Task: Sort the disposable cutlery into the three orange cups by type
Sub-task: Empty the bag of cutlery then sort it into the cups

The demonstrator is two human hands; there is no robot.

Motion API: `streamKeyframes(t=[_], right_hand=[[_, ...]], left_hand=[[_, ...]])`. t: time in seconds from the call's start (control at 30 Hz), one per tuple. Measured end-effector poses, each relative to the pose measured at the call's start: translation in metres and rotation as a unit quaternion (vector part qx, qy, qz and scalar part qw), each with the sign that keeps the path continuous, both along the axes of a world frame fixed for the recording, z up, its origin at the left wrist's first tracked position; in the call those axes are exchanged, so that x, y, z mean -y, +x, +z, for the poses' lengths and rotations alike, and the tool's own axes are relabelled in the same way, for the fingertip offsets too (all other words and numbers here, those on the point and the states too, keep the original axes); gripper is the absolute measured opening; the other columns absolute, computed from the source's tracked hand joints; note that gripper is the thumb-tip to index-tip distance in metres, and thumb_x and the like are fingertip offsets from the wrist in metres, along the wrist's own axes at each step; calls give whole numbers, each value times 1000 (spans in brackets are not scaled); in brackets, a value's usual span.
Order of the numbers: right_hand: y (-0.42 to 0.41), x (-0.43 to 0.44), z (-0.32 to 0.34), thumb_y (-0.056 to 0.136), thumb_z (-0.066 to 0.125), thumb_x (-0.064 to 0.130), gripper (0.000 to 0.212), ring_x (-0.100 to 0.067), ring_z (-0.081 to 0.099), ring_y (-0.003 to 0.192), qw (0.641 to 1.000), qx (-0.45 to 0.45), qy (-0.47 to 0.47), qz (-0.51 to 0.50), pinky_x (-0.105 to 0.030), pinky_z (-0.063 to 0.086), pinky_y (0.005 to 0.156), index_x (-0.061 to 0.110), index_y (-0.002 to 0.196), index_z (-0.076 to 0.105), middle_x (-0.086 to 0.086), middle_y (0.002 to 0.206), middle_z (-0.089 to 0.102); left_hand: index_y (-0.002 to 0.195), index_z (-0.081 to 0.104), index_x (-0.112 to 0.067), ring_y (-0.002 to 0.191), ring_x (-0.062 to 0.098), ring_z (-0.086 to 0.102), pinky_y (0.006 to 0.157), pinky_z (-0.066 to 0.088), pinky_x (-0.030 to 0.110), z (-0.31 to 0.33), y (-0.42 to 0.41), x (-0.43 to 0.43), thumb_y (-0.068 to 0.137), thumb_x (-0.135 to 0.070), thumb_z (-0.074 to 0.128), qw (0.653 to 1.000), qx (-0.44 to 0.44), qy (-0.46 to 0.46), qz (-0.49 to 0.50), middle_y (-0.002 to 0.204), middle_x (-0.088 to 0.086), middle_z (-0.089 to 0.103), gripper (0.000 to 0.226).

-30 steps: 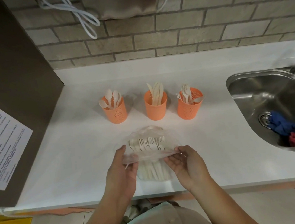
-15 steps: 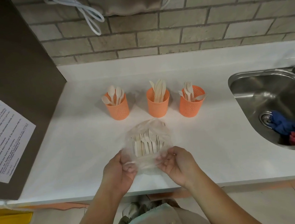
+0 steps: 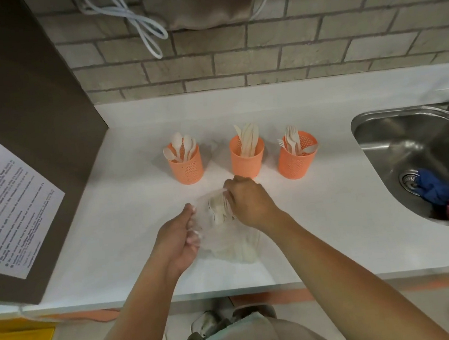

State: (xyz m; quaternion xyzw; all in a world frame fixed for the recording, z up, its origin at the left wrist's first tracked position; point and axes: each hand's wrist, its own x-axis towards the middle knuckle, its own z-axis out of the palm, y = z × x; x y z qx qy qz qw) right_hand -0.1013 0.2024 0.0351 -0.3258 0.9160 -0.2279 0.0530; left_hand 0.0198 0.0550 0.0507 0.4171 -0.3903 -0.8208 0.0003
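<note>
Three orange cups stand in a row on the white counter. The left cup (image 3: 186, 168) holds spoons, the middle cup (image 3: 248, 161) holds knives, and the right cup (image 3: 296, 159) holds forks. In front of them lies a clear plastic bag (image 3: 226, 242) with pale cutlery inside. My left hand (image 3: 179, 238) grips the bag's left edge. My right hand (image 3: 248, 202) is curled at the bag's far opening, fingers on the cutlery (image 3: 218, 211) there; what exactly it pinches is hidden.
A steel sink (image 3: 411, 154) with blue and red cloths (image 3: 444, 198) lies at the right, its tap at the far right edge. A dark cabinet panel (image 3: 18, 137) with a printed notice walls off the left. A brick wall with a white cable stands behind.
My right hand has moved from the bag's near edge forward to its far opening among the cutlery. My left hand has shifted to the bag's left side. The bag has crumpled.
</note>
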Motion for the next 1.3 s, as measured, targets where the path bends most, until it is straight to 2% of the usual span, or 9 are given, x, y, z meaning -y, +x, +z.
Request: streamKeyframes(t=[0.2,0.33,0.47,0.6,0.7,0.93,1.07,1.2,1.3], right_hand=[[-9,-5,4,103,47,13,19,-8,55,67,914,302,-241,-127,-22,42,64,15,101,66,8,76,61],[-10,-10,1,102,60,25,18,-13,50,47,835,411,-323,-171,-27,43,52,10,110,61,3,57,55],[-13,-15,-6,97,66,36,15,-22,47,56,830,380,-360,-192,-34,41,57,22,93,63,0,59,51],[-9,-16,-10,100,60,31,16,-25,44,56,823,349,-390,-223,-38,39,60,20,89,62,-3,57,49],[-4,-11,-9,105,55,24,20,-19,43,46,788,370,-424,-250,-34,38,56,10,92,59,-2,51,48],[15,-14,-13,107,53,22,29,-17,36,51,665,459,-537,-243,-32,34,56,15,79,52,-3,59,39],[18,-18,-16,108,49,23,34,-12,39,48,586,511,-580,-243,-28,36,56,16,75,47,2,59,38],[21,-21,-27,105,52,31,36,-10,45,50,459,602,-608,-238,-25,42,66,19,72,43,5,57,37],[23,-28,-21,104,51,30,26,-18,64,71,562,576,-547,-230,-31,54,67,11,90,61,-3,73,62]], left_hand=[[104,71,-9,44,6,56,39,44,16,28,-5,28,100,-23,64,992,-52,45,-104,60,-3,59,16],[134,57,-29,92,18,67,87,54,36,26,-4,36,79,-54,85,933,59,-279,-221,114,1,69,66],[124,47,-30,101,22,67,84,55,38,14,19,24,69,-80,72,815,163,-478,-284,111,-3,61,79],[111,66,-12,73,18,75,81,63,37,6,33,21,94,-31,76,911,50,-376,-162,102,13,70,27],[117,68,-2,90,19,76,90,62,38,7,21,29,98,-5,68,985,-28,-168,-2,106,14,75,19],[103,57,-6,64,12,49,72,53,25,6,1,36,78,15,51,949,-83,246,176,78,5,55,33],[103,52,-12,43,12,35,35,35,21,-6,-11,34,73,14,42,960,-59,241,128,64,-1,36,41],[95,57,-15,40,9,38,32,30,20,-16,-10,32,94,-2,52,971,-68,224,52,57,-3,39,14],[102,60,-19,60,12,56,51,46,24,-8,-5,26,101,-36,59,999,-22,4,-39,76,-2,58,17]])
